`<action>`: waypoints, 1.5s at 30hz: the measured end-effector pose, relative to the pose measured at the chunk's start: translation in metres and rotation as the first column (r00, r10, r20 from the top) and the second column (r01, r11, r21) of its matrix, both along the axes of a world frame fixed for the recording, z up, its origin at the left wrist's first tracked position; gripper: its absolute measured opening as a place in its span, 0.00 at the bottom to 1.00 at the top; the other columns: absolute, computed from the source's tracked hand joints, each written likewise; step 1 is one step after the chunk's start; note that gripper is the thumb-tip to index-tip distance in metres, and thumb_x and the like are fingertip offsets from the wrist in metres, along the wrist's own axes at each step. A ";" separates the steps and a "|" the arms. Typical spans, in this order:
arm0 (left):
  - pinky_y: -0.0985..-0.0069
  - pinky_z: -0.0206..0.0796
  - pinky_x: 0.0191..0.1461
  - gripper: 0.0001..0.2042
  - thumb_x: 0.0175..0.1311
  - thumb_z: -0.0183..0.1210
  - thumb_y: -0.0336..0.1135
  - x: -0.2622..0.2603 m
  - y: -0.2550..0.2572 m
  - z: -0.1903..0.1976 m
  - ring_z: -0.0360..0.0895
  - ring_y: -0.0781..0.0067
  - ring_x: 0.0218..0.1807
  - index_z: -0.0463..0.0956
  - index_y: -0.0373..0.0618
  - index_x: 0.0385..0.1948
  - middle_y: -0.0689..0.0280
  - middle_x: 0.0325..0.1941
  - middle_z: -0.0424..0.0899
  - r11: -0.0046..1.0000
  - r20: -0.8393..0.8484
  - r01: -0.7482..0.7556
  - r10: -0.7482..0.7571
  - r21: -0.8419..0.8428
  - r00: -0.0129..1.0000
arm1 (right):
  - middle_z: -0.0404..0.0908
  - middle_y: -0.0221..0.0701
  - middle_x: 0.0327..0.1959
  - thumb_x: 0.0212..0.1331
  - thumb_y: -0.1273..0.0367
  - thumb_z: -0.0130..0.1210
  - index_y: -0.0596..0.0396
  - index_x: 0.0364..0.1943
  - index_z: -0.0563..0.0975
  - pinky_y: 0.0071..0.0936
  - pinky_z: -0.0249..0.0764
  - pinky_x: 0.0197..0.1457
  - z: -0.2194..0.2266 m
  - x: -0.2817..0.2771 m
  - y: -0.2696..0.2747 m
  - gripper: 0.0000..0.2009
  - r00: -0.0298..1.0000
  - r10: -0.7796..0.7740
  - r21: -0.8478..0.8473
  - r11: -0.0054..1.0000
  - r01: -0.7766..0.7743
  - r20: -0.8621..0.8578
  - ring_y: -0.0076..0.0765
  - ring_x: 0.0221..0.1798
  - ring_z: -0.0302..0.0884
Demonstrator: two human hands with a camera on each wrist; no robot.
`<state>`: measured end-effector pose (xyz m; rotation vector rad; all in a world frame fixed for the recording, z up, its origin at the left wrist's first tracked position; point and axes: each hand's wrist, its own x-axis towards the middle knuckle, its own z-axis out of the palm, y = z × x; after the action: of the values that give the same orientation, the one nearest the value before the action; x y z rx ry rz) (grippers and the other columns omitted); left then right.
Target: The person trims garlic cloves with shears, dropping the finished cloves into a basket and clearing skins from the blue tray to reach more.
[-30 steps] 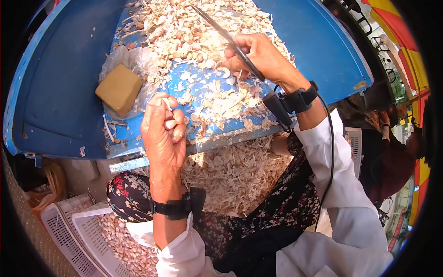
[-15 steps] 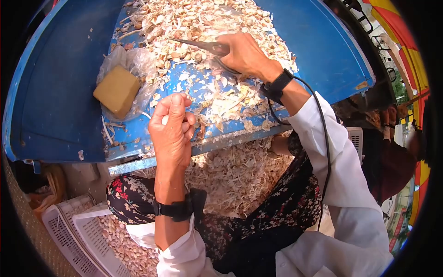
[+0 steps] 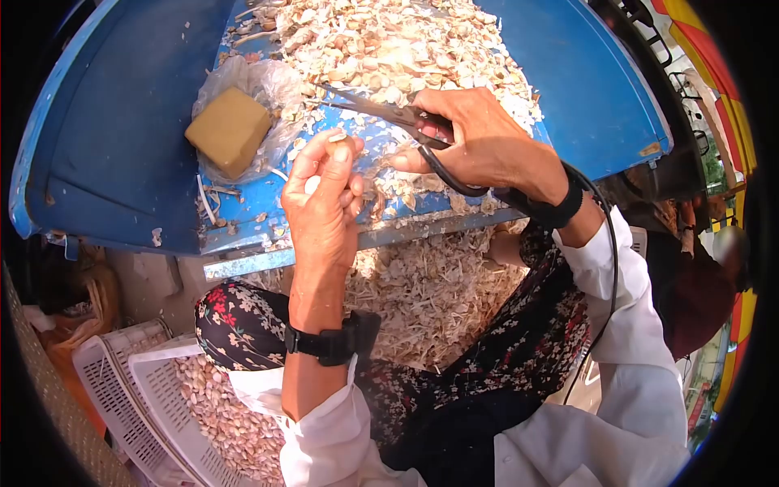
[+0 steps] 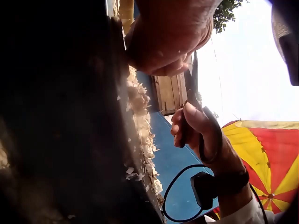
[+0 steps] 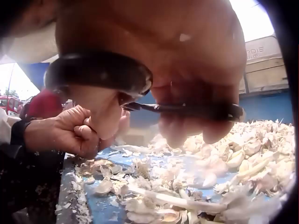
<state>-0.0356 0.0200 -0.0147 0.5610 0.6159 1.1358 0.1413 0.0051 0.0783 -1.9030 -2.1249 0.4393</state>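
In the head view my left hand [image 3: 320, 215] pinches a small garlic clove [image 3: 341, 141] between thumb and forefinger. A white peeled clove [image 3: 312, 185] shows tucked in the curled fingers. My right hand [image 3: 499, 138] grips dark-handled scissors [image 3: 388, 112], thumb and fingers in the loops. Their blades stand slightly apart and point left, just above the left fingertips. From the left wrist, the scissors [image 4: 193, 81] appear upright beside the left hand [image 4: 170, 37]. In the right wrist view a black handle loop [image 5: 100, 70] circles the thumb.
A heap of garlic cloves and skins [image 3: 398, 49] covers the back of the blue table [image 3: 596, 97]. A tan block [image 3: 230, 132] rests on clear plastic at left. Peelings [image 3: 438, 300] fill the lap area. Cloves [image 3: 235, 414] lie in a white crate [image 3: 162, 390] at lower left.
My right hand swings the scissors from pointing up and away to pointing left, then comes down toward the left hand, blades parting. The left hand lifts slightly, bringing a clove up at its fingertips.
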 end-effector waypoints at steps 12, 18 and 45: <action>0.88 0.56 0.22 0.11 0.59 0.62 0.31 -0.005 0.003 -0.004 0.68 0.87 0.22 0.76 0.38 0.42 0.71 0.27 0.79 0.969 -0.432 0.088 0.021 0.231 0.902 | 0.69 0.29 0.10 0.51 0.51 0.63 0.55 0.14 0.71 0.28 0.60 0.19 -0.029 0.032 -0.003 0.23 0.965 0.255 -0.122 0.958 -0.261 -0.066 0.29 0.14 0.67; 0.94 0.52 0.14 0.15 0.64 0.57 0.32 -0.007 0.006 -0.004 0.70 0.84 0.25 0.67 0.41 0.50 0.60 0.40 0.77 0.996 0.138 0.063 -0.072 0.071 0.988 | 0.72 0.37 0.15 0.46 0.61 0.63 0.62 0.23 0.75 0.31 0.66 0.28 -0.025 0.053 0.022 0.16 0.972 -0.056 -0.026 0.998 0.051 -0.228 0.32 0.22 0.72; 0.94 0.52 0.13 0.07 0.65 0.56 0.34 0.014 0.009 -0.007 0.66 0.84 0.25 0.70 0.42 0.38 0.65 0.36 0.74 0.958 0.382 0.231 -0.152 -0.169 0.912 | 0.78 0.44 0.23 0.44 0.69 0.61 0.58 0.29 0.79 0.36 0.71 0.32 -0.074 0.052 0.072 0.09 0.974 0.052 0.157 0.984 -0.089 0.220 0.48 0.28 0.77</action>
<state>-0.0220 0.0291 -0.0219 0.2113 0.3418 0.9413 0.1931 0.0767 0.0042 -1.8584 -2.2891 0.0665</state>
